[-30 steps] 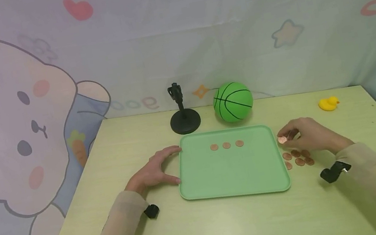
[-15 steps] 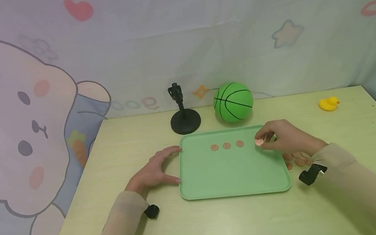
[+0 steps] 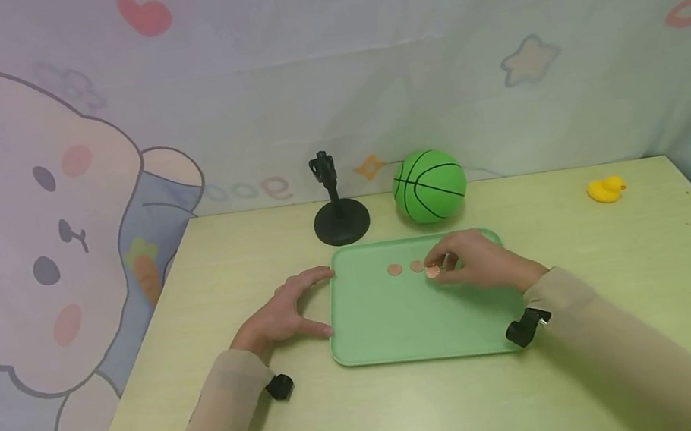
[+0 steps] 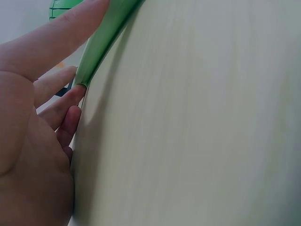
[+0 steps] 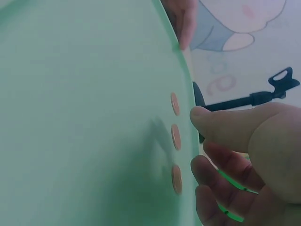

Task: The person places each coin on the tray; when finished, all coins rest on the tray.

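Between thumb and fingertips, my right hand (image 3: 477,263) pinches a copper coin (image 3: 433,272) above the light green tray (image 3: 400,329). In the right wrist view three coins, the middle coin (image 5: 176,137) among them, lie in a row near the tray's far rim; the pinched coin is hidden there behind the thumb. In the head view the third coin of the row is covered by the right hand. My left hand (image 3: 281,314) rests at the tray's left edge, thumb and fingers spread and touching the rim (image 4: 101,47).
Behind the tray stand a black stand with a round base (image 3: 342,222) and a green ball (image 3: 429,187) with black lines. A yellow toy duck (image 3: 605,190) sits at the table's back right. A printed cloth (image 3: 268,90) hangs behind the table (image 3: 409,420).
My right hand has carried the coin left from beside the tray's right edge to over the coin row. The loose coins right of the tray are now covered by the arm. My left hand stays put.
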Available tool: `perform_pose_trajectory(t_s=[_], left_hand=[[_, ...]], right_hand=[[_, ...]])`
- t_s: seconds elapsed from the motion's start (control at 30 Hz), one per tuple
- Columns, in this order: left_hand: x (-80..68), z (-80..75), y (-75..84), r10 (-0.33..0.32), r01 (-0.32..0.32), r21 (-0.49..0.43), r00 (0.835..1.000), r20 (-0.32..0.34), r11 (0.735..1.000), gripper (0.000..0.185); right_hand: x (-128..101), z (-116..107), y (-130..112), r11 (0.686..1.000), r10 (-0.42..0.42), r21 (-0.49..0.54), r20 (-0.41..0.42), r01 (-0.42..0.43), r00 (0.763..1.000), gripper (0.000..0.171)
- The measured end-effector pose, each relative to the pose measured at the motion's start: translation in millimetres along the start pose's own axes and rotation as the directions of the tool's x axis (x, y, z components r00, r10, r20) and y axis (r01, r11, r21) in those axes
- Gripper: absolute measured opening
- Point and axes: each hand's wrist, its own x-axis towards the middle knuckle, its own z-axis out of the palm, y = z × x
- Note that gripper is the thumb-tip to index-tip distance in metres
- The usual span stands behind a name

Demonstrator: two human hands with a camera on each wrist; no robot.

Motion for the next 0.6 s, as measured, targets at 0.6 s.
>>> perform_pose_trajectory(t_s=[0.6], left_hand=[[1.3,0.3,-1.9,-0.005,0.005,0.013,1.000,-0.001,1.000,0.102]], right_hand=[[22,36,-20,0.994,0.050,-0.103,0.032,-0.046,0.998,0.005]])
